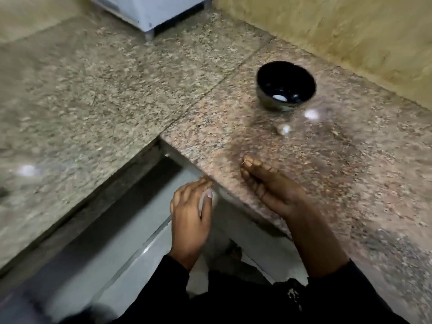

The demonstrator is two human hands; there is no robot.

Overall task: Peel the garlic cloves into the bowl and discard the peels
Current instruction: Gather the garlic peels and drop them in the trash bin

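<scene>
Speckled granite table (233,146), seen from above, with a corner cut-out near the person. The dark bowl (286,86) stands upright toward the far right of the table, near the yellowish wall (350,36); one pale peeled garlic clove (350,97) lies at its bottom. A second small pale clove (283,129) rests on the table just in front of the bowl, apart from it; whether it is peeled cannot be told through the blur. The right hand (268,183) lies on its edge on the table close to the near rim, fingers straight and held together, little-finger side down, palm turned to the left; a thin scrap of peel appears to cling at the fingertips (249,161). The left hand (190,213) is held just below and beside the table's edge, back of the hand up, fingers loosely extended toward the rim, with a pale fragment, likely peel, at the thumb (209,195); whether it is pinched there cannot be told. Both cloves and the bowl lie well beyond the hands, farther up and to the right of them. Dark sleeves (350,288) cover both forearms. A white appliance (152,10) stands at the far edge.
</scene>
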